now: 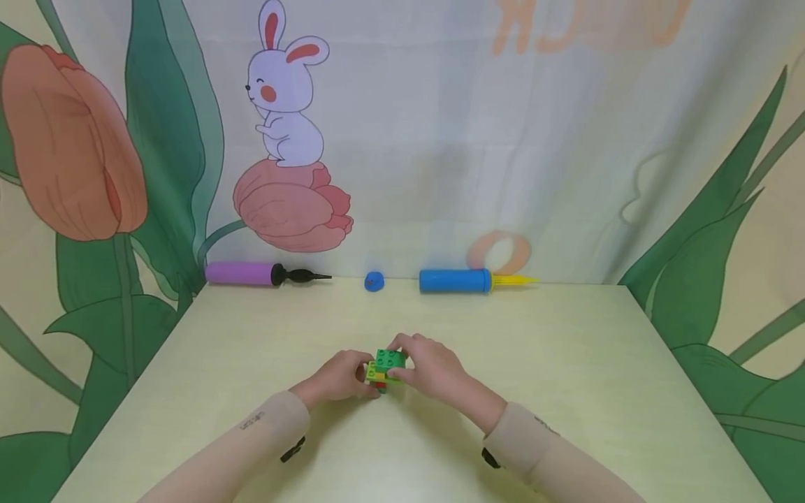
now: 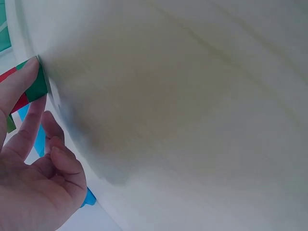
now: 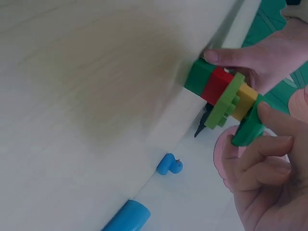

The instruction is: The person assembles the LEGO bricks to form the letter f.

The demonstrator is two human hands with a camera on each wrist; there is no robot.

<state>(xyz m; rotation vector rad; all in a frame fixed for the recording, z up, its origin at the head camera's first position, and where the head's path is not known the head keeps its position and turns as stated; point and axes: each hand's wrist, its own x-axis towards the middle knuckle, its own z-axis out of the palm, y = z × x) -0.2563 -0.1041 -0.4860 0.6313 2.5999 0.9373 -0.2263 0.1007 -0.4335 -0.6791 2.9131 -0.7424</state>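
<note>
In the middle of the table stands a small stack of toy building bricks. From the bottom it has a dark green brick [image 3: 199,77], a red brick [image 3: 216,85], a light green plate [image 3: 224,105], a yellow brick [image 3: 244,102] and a green brick [image 1: 390,359] on top. My left hand [image 1: 342,375] grips the stack low down, thumb and a finger on the dark green brick in the left wrist view. From the other side, my right hand [image 1: 434,368] pinches the top green brick between thumb and fingers. Whether that brick is pressed fully down is unclear.
Along the table's back edge lie a purple hand pump [image 1: 242,274] with a black nozzle, a small blue duck-like toy [image 1: 374,281] and a blue hand pump [image 1: 454,281] with a yellow nozzle. Behind them hangs a printed curtain [image 1: 402,175].
</note>
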